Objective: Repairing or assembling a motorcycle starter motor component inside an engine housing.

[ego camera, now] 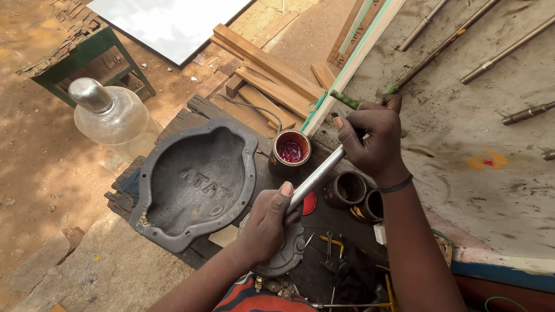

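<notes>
My left hand (267, 222) is clamped around the near end of a smooth grey metal tube (317, 176), thumb pressed flat along it, and my right hand (373, 138) is closed around its far end, where I also pinch a thin green-handled brush (347, 99). The tube slants between the two hands, above the dark wooden tabletop (191, 112), just right of the small tin of red paint (290, 152).

To do this well, I judge I should keep the left grip firm so the tube does not roll, turn it slowly, and load the brush lightly so red does not drip on the tools below.

Counting: one tin of red paint, one red lid (309, 203) under the tube, two empty rusty tins (346, 189) near my right wrist, one heavy grey cast-metal cover (193, 185) lying hollow side up on the left, one clear glass bottle with a silver cap (107, 112) at far left. Five more metal rods (523, 112) lie on the stained sheet (462, 133) at far right, apart from each other. Planks (272, 75) are stacked beyond the tabletop; I cannot count them surely.
</notes>
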